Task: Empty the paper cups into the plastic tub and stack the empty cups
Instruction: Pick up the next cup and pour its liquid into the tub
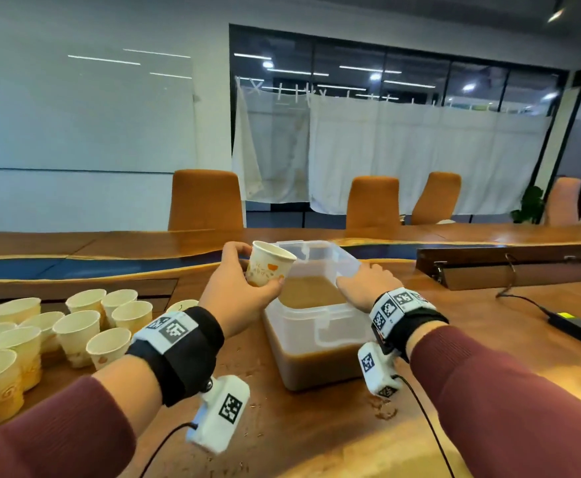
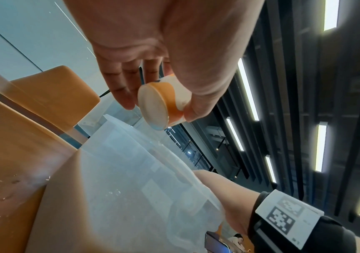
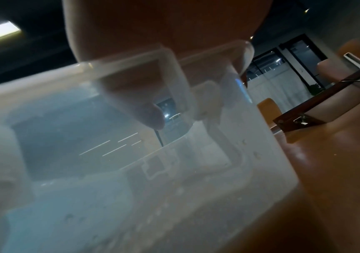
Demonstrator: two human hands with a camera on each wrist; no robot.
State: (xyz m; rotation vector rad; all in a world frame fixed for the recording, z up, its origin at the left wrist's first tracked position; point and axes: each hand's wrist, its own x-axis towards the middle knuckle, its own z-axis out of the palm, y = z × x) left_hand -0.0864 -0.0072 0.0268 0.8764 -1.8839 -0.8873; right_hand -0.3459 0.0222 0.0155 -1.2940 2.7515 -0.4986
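My left hand (image 1: pixel 258 269) grips a white paper cup (image 1: pixel 272 260) with orange print, thumb on one side and fingers on the other. It is held above the left rim of the clear plastic tub (image 1: pixel 316 339) and tilted slightly right. From the left wrist the cup's base (image 2: pixel 153 104) shows between my fingers (image 2: pixel 120 92). Brown liquid (image 1: pixel 309 291) fills the tub's lower part. My right hand (image 1: pixel 361 276) holds the tub's right rim. Through the tub wall (image 3: pixel 131 188), its thumb (image 3: pixel 151 114) reaches inside. Several paper cups (image 1: pixel 75 326) stand at the left.
A black power adapter (image 1: pixel 579 326) and its cable lie at the right. A raised wooden flap (image 1: pixel 506 267) stands behind it. Small spills (image 1: pixel 382 408) mark the wooden table (image 1: pixel 299 443) near the tub. Orange chairs (image 1: pixel 206 198) line the far side.
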